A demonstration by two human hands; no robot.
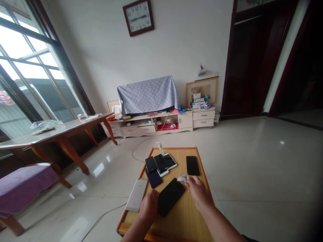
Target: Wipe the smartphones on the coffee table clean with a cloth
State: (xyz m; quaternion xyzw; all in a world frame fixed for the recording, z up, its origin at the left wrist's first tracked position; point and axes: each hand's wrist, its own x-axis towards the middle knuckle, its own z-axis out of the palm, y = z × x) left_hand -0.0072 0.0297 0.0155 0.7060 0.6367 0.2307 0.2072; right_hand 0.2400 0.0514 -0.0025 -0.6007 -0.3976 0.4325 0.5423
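Note:
My left hand [149, 205] is closed at the left edge of a large black phone [171, 197], gripping it over the wooden table [185, 220]. Pinched in my right hand [198, 191] is a small whitish wipe [182, 178], close to the phone's upper right end. Another black phone [192, 165] lies at the table's right side. Several phones overlap at the back left, among them a dark blue one [153, 178] and a white one [170, 161]. Left of my left hand rests a white phone [136, 194], back up, by the table's edge.
A small pump bottle [160, 148] stands at the table's back edge. Beyond is a low white cabinet [185, 121] under a blue dotted cloth [148, 95]. A long table [63, 131] and a purple-covered seat [27, 185] are at the left. A cable [106, 212] lies on the floor.

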